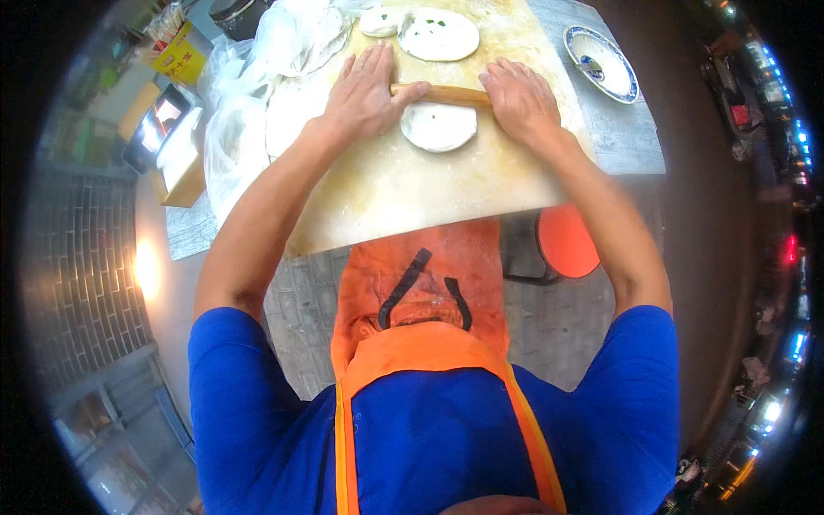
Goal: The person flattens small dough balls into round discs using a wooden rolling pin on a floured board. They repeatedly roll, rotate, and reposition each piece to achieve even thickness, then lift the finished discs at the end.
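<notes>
A wooden rolling pin (pixel 454 95) lies crosswise over a floury work board (pixel 425 193). My left hand (pixel 368 93) is on its left end, thumb along the wood and fingers stretched forward. The right end is under my right hand (pixel 523 96), which covers it. Just on the near side of the pin is a white round of dough (pixel 440 132) with one small dark speck; the pin hides its far edge. Beyond the pin sits a flattened dough round (pixel 441 42) with green bits on it. A smaller dough piece (pixel 380 22) adjoins it on the left.
Clear plastic bags (pixel 238 122) cover the board's left side. Further left are a phone (pixel 154 129) propped beside a tissue box (pixel 180 170) and a yellow holder (pixel 180 55) of sticks. A blue-rimmed bowl (pixel 608 61) with a spoon stands right. An orange-red stool (pixel 566 241) is below.
</notes>
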A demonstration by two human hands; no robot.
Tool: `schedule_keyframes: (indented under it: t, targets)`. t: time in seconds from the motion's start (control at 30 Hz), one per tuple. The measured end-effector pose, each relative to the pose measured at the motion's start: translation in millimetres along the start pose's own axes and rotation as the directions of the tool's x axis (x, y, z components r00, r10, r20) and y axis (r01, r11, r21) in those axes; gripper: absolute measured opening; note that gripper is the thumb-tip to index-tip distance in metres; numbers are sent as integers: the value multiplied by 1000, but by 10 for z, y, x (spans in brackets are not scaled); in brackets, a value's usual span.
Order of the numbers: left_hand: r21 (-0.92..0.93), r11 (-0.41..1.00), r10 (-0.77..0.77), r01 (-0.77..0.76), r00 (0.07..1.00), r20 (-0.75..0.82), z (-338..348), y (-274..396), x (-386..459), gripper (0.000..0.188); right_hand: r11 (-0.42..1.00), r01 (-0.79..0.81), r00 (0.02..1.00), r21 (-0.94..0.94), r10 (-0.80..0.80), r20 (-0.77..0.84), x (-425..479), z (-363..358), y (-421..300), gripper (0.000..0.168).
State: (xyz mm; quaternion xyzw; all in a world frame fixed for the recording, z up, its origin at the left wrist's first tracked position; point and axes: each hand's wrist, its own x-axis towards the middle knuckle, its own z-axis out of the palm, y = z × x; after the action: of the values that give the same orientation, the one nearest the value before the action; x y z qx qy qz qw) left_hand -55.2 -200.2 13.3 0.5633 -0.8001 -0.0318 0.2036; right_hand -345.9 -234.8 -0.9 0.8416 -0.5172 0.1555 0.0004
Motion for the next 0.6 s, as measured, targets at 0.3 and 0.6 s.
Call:
schedule_keyframes:
  t: [0.3, 0.6]
  targets:
    - [-68, 996, 75, -59, 959, 272, -69, -33, -480, 104, 975, 219, 967, -35, -221, -124, -546, 27, -23, 54]
    - [18, 984, 173, -179, 970, 174, -154, 103, -644, 114, 986, 97, 995, 136, -101, 24, -787, -82, -143, 57]
